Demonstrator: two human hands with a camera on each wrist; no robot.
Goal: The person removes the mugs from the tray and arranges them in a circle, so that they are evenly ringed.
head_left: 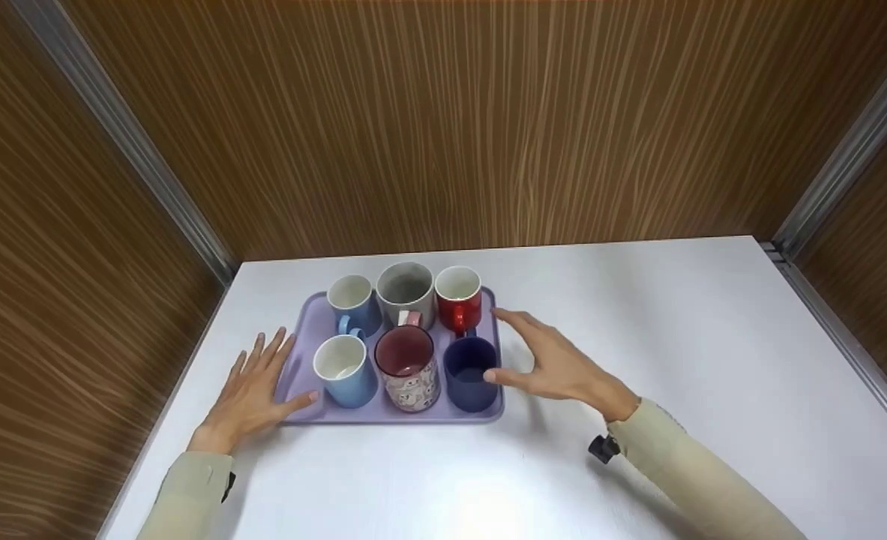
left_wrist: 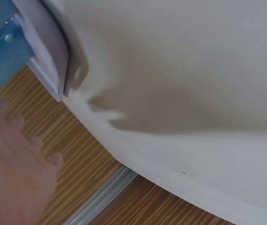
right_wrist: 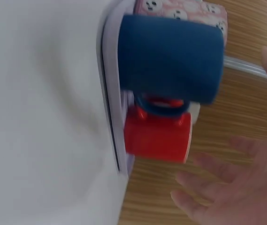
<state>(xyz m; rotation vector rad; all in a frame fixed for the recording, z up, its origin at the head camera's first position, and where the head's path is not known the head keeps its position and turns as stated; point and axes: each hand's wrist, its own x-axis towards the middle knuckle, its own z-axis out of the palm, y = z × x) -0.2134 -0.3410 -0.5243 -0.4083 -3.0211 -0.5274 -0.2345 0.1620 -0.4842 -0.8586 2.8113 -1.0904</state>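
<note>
A lilac tray [head_left: 312,319] bears several mugs in two rows. At the back stand a blue mug [head_left: 366,315], a large pale grey mug [head_left: 398,309] and a red mug [head_left: 464,311]. In front are a light blue mug [head_left: 353,386], a cartoon-patterned mug [head_left: 415,388] with a dark red inside, and a navy mug [head_left: 473,390]. My left hand [head_left: 248,397], fingers spread, is at the tray's left edge, thumb towards the light blue mug. On the right side, my right hand [head_left: 563,367] is spread with its thumb overlapping the navy mug's rim; neither hand grips anything.
The tray lies on the left half of a white table [head_left: 638,322]. A wood-grain panel [head_left: 488,127] rises behind it, with more panels at both sides and metal strips [head_left: 124,135] in the corners. White tabletop extends to the right and in front.
</note>
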